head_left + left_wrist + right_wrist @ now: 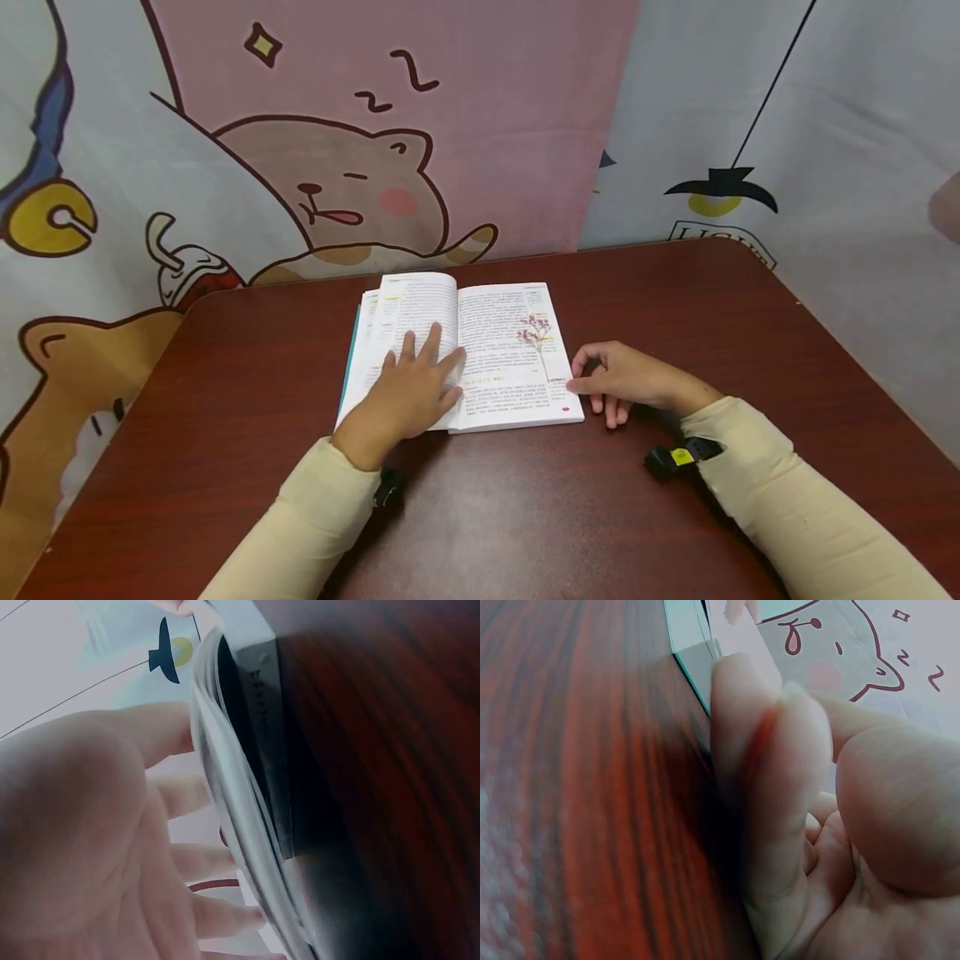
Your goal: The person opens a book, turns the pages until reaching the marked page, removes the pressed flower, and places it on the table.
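A thick book lies spread on the table, printed pages up, with a teal cover edge showing at its left. My left hand rests on the left-hand page, fingers spread; the left wrist view shows its palm facing the curved pages. At the book's right edge is my right hand, its fingers bent and the thumb tip touching the page margin. Whether thumb and forefinger pinch the paper, I cannot tell. A sprig of small red flowers shows on the right-hand page.
The dark red wooden table extends around the book. Behind it hangs a cloth printed with cartoon animals. A black strap device sits at the right wrist, below a cream sleeve.
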The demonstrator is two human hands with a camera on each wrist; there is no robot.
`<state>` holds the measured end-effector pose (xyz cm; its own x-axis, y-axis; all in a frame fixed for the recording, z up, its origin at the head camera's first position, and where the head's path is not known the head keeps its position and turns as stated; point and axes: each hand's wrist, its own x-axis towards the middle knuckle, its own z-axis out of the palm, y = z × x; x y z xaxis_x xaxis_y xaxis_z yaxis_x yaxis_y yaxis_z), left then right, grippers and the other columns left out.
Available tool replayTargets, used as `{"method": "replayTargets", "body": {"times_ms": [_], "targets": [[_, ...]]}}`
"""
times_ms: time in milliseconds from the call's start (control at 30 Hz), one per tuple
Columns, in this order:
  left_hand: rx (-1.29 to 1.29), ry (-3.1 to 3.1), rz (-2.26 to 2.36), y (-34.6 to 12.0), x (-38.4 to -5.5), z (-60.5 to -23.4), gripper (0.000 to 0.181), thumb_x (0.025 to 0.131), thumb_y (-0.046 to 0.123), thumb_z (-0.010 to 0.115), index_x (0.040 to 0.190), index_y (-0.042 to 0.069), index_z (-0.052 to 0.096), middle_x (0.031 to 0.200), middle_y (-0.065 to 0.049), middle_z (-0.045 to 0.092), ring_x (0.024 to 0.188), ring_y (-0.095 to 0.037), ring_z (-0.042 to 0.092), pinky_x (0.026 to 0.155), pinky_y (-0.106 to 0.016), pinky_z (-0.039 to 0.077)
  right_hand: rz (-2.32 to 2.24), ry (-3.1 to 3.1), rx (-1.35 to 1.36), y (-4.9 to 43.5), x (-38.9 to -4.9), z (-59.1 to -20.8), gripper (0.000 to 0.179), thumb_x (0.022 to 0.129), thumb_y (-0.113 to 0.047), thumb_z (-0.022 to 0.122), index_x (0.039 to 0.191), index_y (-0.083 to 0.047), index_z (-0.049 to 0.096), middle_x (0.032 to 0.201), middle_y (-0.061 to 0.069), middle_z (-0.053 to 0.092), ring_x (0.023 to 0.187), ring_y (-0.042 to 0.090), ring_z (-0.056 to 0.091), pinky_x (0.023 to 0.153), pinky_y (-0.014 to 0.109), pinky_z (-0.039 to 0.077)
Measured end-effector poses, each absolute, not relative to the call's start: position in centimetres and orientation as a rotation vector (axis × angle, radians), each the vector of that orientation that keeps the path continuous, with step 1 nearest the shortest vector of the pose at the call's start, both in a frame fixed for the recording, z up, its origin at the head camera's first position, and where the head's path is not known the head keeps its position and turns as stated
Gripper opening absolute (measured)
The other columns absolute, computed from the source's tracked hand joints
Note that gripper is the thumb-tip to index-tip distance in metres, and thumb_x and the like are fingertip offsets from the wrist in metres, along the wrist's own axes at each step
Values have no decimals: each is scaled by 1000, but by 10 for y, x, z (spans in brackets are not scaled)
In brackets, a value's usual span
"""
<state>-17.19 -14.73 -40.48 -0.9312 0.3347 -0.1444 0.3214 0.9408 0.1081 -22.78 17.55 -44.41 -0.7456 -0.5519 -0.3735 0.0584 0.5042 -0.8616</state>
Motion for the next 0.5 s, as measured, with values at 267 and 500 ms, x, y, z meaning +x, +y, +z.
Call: {"method": "replayTargets", "body": {"times_ms": [267,500], "targets": [[377,2856,157,-148,-171,-407,61,103,42,50,158,24,33,166,-22,14,150,-51,18,112,-70,28,-1251,2099,-413,175,-227,-447,34,94,-27,71,108,-1,53,63,8,63,42,16,63,41,30,52],[313,2824,165,-147,-172,-409,64,102,46,48,159,27,27,166,-22,13,151,-50,16,113,-71,27,-1253,2105,-420,175,-226,-447,34,94,-27,71,107,-1,54,63,8,63,42,17,62,40,30,51]]}}
